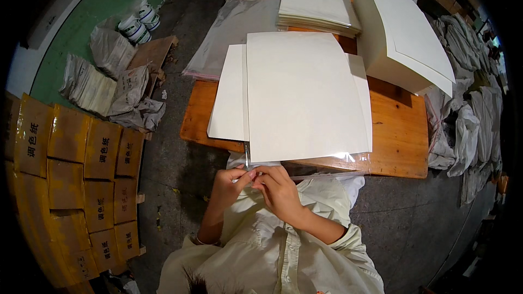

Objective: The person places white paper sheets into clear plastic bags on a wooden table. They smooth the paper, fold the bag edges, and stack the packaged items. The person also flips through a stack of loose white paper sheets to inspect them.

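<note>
Paper (308,98): white, lying on table (400,152), film (339,164) showing along its near edge; probably light, stiffish, easily creasing, film slippery; calling for holds at opposite edges. Left hand (226,188), right hand (279,188): fingertips meeting beside near-left corner; whether gripping anything, cannot tell.

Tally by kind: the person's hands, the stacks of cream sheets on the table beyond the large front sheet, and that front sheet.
Hands: 2 (left hand, right hand)
Stacks: 2 (back stack, taller stack)
Front sheet: 1
Total: 5
</note>
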`<control>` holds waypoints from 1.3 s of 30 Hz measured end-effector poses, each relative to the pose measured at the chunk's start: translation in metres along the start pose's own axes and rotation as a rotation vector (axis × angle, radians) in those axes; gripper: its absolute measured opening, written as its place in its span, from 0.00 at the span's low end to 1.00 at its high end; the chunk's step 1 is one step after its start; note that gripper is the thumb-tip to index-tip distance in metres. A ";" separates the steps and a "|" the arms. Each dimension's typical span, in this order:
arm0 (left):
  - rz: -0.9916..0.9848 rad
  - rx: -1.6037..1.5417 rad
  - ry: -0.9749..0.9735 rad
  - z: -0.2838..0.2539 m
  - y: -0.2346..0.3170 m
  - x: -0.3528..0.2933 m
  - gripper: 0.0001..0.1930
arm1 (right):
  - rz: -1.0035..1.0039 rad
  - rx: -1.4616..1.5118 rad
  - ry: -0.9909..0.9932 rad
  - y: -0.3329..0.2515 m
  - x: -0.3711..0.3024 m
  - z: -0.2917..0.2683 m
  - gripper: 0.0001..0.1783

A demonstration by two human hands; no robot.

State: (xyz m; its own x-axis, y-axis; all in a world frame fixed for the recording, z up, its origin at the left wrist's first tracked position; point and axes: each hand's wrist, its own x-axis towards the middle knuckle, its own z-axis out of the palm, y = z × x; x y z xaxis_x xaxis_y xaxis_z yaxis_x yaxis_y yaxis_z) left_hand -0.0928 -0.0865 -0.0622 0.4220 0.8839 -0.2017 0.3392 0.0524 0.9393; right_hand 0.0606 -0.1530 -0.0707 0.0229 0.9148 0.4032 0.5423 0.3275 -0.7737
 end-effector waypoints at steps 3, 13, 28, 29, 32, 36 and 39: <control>0.033 0.034 0.002 0.001 0.002 -0.002 0.11 | 0.018 0.047 0.012 -0.001 0.000 -0.003 0.06; 0.030 -0.006 0.108 -0.008 -0.009 0.011 0.14 | -0.025 0.301 -0.281 -0.004 -0.011 -0.039 0.05; -0.030 -0.139 0.039 -0.022 -0.019 0.004 0.11 | 0.820 -0.268 1.918 0.110 -0.408 -0.329 0.23; -0.037 -0.174 0.108 -0.022 -0.022 0.004 0.10 | 0.988 -0.546 1.796 0.108 -0.423 -0.327 0.23; 0.169 0.107 0.332 -0.022 -0.023 0.002 0.10 | 1.296 -1.317 1.345 0.135 -0.447 -0.304 0.24; 0.651 0.712 0.421 -0.025 -0.016 0.009 0.27 | 1.217 -1.540 1.040 0.153 -0.334 -0.256 0.24; 0.776 0.810 0.392 -0.019 -0.005 0.019 0.28 | 0.537 -1.170 0.812 0.127 -0.233 -0.250 0.23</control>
State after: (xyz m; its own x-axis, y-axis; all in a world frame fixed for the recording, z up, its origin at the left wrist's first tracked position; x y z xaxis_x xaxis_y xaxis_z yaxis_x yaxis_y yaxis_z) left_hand -0.1021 -0.0618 -0.0654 0.5109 0.6393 0.5746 0.5989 -0.7443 0.2956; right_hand 0.3344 -0.3835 -0.1404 0.6579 0.3594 0.6618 0.6507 -0.7136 -0.2593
